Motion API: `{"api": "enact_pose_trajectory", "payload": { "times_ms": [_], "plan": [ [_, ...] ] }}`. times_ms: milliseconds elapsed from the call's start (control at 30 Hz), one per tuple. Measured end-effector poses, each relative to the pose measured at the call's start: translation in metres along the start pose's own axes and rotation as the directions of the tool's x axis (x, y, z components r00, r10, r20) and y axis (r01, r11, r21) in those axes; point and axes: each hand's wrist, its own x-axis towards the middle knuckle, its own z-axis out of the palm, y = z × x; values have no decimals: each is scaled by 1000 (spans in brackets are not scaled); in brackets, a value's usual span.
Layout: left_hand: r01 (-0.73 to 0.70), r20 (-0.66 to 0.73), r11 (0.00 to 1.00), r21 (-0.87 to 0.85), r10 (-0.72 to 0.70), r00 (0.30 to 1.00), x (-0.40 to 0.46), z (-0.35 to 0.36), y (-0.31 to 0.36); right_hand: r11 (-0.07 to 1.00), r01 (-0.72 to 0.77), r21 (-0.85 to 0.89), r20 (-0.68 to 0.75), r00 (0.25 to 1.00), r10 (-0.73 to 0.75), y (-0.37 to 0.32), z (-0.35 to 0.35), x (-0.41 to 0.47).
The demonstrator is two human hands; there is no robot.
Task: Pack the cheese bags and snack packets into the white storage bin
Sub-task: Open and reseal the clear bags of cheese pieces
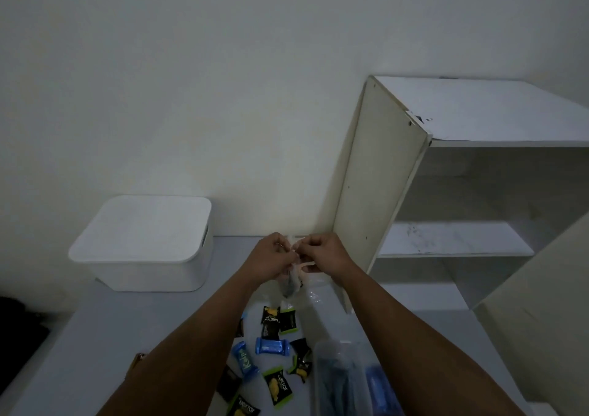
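Watching the head cam feed rn and both hands are up together over the tabletop (328,320), approx centre frame. Left hand (271,256) and right hand (322,253) have their fingers curled in, pinching the top of a small clear plastic bag (291,280) that hangs between them w/ something dark inside, can't tell what tbh. White storage bin (143,246) sits at the back left of the tabletop against the wall, lid on, well apart from the hands. Snack packets are scattered on the tabletop below the forearms: black/green ones (279,321) nearer the hands, a blue one (272,346) lying sideways in the middle, more black/green (278,385) and blue further down. Bottom right there's a clear plastic container (344,380) w/ blue stuff in it, blurry. White shelf unit (452,192) stands on the right, its side panel just beside the right hand.
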Motion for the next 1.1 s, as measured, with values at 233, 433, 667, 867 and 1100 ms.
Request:
{"api": "enact_pose_trajectory", "payload": {
  "times_ms": [233, 433, 667, 867, 1100],
  "plan": [
    [1, -35, 988, 157, 5, 999, 6, 18, -9, 999, -16, -42, -4, 1000, 15, 3, -12, 16],
    [-4, -40, 967, 253, 15, 999, 8, 30, -17, 1000, -6, 28, -23, 1000, 7, 4, -14, 28],
    [-58, -86, 952, 302, 88, 992, 14, 24, -18, 998, -65, 9, 111, 992, 64, 12, -19, 34],
    [16, -136, 973, 231, 16, 991, 18, 25, -20, 992, -118, -38, 153, 981, 122, 20, -24, 40],
    [88, -162, 995, 44, -79, 984, 19, 22, -17, 989, -141, -54, 170, 974, 148, 21, -24, 41]
  ]
}}
